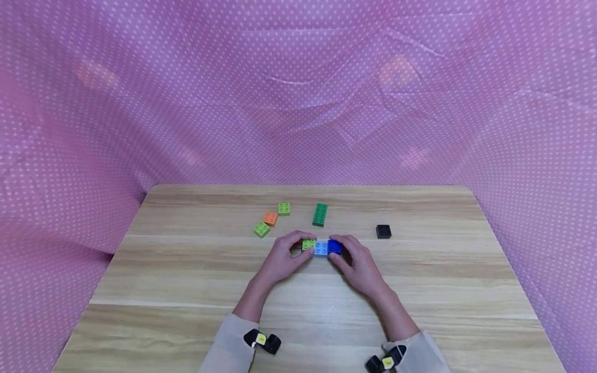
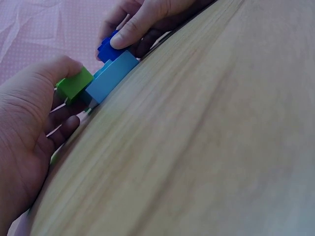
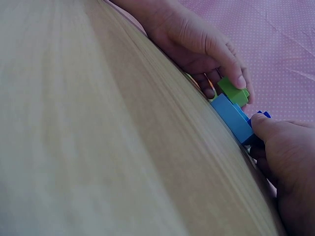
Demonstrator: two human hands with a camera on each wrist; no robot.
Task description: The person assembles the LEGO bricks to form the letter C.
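Note:
Near the middle of the table, my left hand (image 1: pixel 282 259) pinches a lime green toy brick (image 1: pixel 308 243) between thumb and fingers. Across from it, a dark blue brick (image 1: pixel 335 246) is held in the thumb and fingers of my right hand (image 1: pixel 363 266). A longer light blue brick (image 2: pixel 112 77) lies on the table between the hands, its studs up. In both wrist views the lime and dark blue bricks sit higher, at opposite ends of the light blue one. Whether the lime brick is fully pressed on, I cannot tell.
Behind my left hand lie two lime green bricks (image 1: pixel 261 229) and an orange brick (image 1: pixel 270 218). A long dark green brick (image 1: pixel 320 214) lies beyond the hands, and a black brick (image 1: pixel 383 231) is to the right. Pink dotted cloth (image 1: pixel 298 103) surrounds the wooden table (image 1: pixel 186 280).

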